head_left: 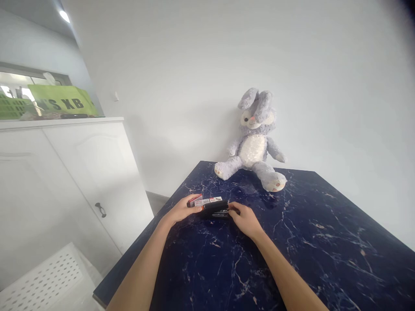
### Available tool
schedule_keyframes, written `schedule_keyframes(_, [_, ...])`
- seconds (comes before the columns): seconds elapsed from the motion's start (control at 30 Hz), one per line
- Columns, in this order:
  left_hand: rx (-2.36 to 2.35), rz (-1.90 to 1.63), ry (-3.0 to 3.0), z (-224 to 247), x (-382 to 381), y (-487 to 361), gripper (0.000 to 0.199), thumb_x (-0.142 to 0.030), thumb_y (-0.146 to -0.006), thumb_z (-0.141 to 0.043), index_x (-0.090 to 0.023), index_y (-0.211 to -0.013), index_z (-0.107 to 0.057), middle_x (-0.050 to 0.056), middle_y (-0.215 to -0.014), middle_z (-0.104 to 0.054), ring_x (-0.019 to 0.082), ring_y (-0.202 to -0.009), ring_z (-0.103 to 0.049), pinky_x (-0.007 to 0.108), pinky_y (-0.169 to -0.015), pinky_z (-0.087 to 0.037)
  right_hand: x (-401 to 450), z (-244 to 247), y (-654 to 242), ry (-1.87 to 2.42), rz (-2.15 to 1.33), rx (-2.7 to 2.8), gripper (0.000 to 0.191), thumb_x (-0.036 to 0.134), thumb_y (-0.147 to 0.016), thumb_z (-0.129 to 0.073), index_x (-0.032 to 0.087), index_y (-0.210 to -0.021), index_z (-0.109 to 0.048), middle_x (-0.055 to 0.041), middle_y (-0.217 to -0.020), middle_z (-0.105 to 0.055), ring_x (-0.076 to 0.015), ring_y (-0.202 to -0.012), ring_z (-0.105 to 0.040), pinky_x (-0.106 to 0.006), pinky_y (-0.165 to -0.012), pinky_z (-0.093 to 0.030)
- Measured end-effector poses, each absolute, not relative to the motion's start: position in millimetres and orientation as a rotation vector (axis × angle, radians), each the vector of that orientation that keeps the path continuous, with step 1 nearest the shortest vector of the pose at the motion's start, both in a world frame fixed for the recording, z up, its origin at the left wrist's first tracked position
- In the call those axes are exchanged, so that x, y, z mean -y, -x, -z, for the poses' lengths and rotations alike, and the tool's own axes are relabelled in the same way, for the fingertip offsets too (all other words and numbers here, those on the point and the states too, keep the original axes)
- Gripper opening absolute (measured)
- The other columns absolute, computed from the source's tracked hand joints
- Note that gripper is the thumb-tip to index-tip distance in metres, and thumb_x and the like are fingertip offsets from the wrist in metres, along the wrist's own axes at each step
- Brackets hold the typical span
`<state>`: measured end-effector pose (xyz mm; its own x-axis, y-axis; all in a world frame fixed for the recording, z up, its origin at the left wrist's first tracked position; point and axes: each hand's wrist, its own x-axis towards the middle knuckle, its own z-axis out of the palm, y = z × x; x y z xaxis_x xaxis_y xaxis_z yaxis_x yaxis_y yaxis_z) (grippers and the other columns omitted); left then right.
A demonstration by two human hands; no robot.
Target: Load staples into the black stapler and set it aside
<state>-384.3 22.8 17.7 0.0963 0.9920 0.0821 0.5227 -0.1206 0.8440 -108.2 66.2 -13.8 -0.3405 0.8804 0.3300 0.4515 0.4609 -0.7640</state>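
Both my hands are at a long black object with shiny metal strips along its lower part [216, 207]; its shape resembles a stapler, but it is too small to be sure. The fingers of my left hand [182, 210] close around its left end, where a bit of orange shows. At its right end, my right hand [244, 217] has thumb and fingers pinched. Just behind it are small printed boxes: a red one [195, 200] against my left fingers, a white one [202, 202] beside it, and another white one with red print [215, 199].
A grey plush rabbit [254, 147] sits at the back of the dark blue marbled table [308, 242], against the wall. Left of the table stand a white cabinet [94, 151], carrying a green bag [63, 99] and a green basket [14, 106], and a white perforated seat [45, 276].
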Motion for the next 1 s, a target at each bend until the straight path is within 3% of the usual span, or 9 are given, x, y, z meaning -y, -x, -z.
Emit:
schedule_keyframes(0.13, [-1.557, -0.945, -1.716, -11.8, -24.2, 388.6, 0.078, -0.053, -0.078, -0.073, -0.029, -0.147, -0.043, 0.008, -0.149, -0.047, 0.031, -0.13, -0.051, 0.037, -0.103, -0.044, -67.5, 15.2, 106.4, 1.108, -0.691, 1.978, 0.028, 0.02, -0.081, -0.045, 0.026, -0.092, -0.071, 0.0011, -0.093, -0.075, -0.0192, -0.086, -0.068, -0.027, -0.079, -0.047])
schedule_keyframes(0.23, [-1.68, -1.014, -1.694, -0.9, -30.2, 392.8, 0.067, -0.056, -0.085, -0.061, -0.026, -0.143, -0.049, 0.01, -0.148, -0.049, 0.033, -0.133, -0.046, 0.042, -0.107, -0.038, -69.8, 17.3, 105.7, 1.13, -0.63, 1.976, 0.026, 0.017, -0.079, -0.045, 0.024, -0.088, -0.068, -0.0002, -0.09, -0.073, -0.0189, -0.083, -0.066, -0.027, -0.078, -0.047])
schedule_keyframes(0.33, [-1.806, -1.119, -1.68, 10.8, -38.8, 395.1, 0.052, -0.054, -0.085, -0.061, -0.02, -0.124, -0.067, 0.013, -0.14, -0.056, 0.038, -0.138, -0.036, 0.049, -0.114, -0.024, -71.6, 19.6, 103.8, 1.148, -0.543, 1.987, 0.025, 0.015, -0.08, -0.041, 0.023, -0.079, -0.065, -0.0007, -0.085, -0.07, -0.0183, -0.081, -0.063, -0.028, -0.077, -0.045])
schedule_keyframes(0.4, [-1.826, -1.182, -1.683, 15.3, -42.9, 394.7, 0.04, -0.051, -0.081, -0.066, -0.02, -0.106, -0.075, 0.012, -0.13, -0.063, 0.038, -0.136, -0.038, 0.048, -0.115, -0.02, -71.3, 20.7, 100.4, 1.174, -0.476, 1.99, 0.028, 0.013, -0.081, -0.038, 0.023, -0.077, -0.064, -0.0016, -0.085, -0.068, -0.0191, -0.082, -0.061, -0.029, -0.078, -0.044])
schedule_keyframes(0.53, [-1.787, -1.338, -1.622, 13.0, -42.9, 392.2, 0.028, -0.048, -0.082, -0.065, -0.022, -0.088, -0.075, 0.008, -0.099, -0.073, 0.031, -0.115, -0.056, 0.042, -0.107, -0.033, -64.6, 20.9, 89.9, 1.18, -0.37, 2.042, 0.033, 0.014, -0.086, -0.036, 0.024, -0.085, -0.067, -0.0028, -0.089, -0.067, -0.0215, -0.088, -0.059, -0.033, -0.083, -0.043])
schedule_keyframes(0.67, [-1.71, -1.544, -1.44, 3.7, -39.1, 389.6, 0.034, -0.051, -0.088, -0.059, -0.023, -0.102, -0.072, 0.006, -0.085, -0.071, 0.026, -0.094, -0.063, 0.037, -0.089, -0.045, -57.0, 20.4, 82.9, 1.111, -0.307, 2.132, 0.037, 0.012, -0.085, -0.04, 0.026, -0.102, -0.069, -0.0038, -0.11, -0.065, -0.0214, -0.1, -0.058, -0.034, -0.091, -0.043])
schedule_keyframes(0.8, [-1.502, -1.671, -1.203, -3.4, -40.9, 383.3, 0.046, -0.052, -0.094, -0.049, -0.022, -0.126, -0.061, 0.009, -0.1, -0.069, 0.02, -0.08, -0.065, 0.031, -0.073, -0.051, -56.2, 21.7, 82.8, 1.049, -0.269, 2.226, 0.047, 0.005, -0.081, -0.038, 0.027, -0.11, -0.069, -0.0042, -0.117, -0.063, -0.0209, -0.104, -0.058, -0.034, -0.094, -0.045])
schedule_keyframes(0.87, [-1.36, -1.691, -1.103, -5.8, -42.7, 379.5, 0.044, -0.047, -0.097, -0.045, -0.021, -0.13, -0.058, 0.011, -0.11, -0.068, 0.017, -0.077, -0.066, 0.03, -0.071, -0.053, -57.0, 22.0, 83.9, 1.042, -0.271, 2.241, 0.049, 0.004, -0.081, -0.037, 0.026, -0.111, -0.069, -0.0041, -0.116, -0.064, -0.0205, -0.105, -0.059, -0.034, -0.095, -0.045])
schedule_keyframes(1.0, [-1.144, -1.688, -0.974, -8.7, -43.4, 375.2, 0.032, -0.027, -0.091, -0.061, -0.019, -0.122, -0.063, 0.013, -0.118, -0.067, 0.016, -0.083, -0.068, 0.027, -0.077, -0.054, -57.0, 21.1, 86.1, 1.034, -0.256, 2.261, 0.048, 0.004, -0.081, -0.039, 0.026, -0.112, -0.068, -0.0034, -0.123, -0.062, -0.0202, -0.109, -0.056, -0.032, -0.097, -0.044])
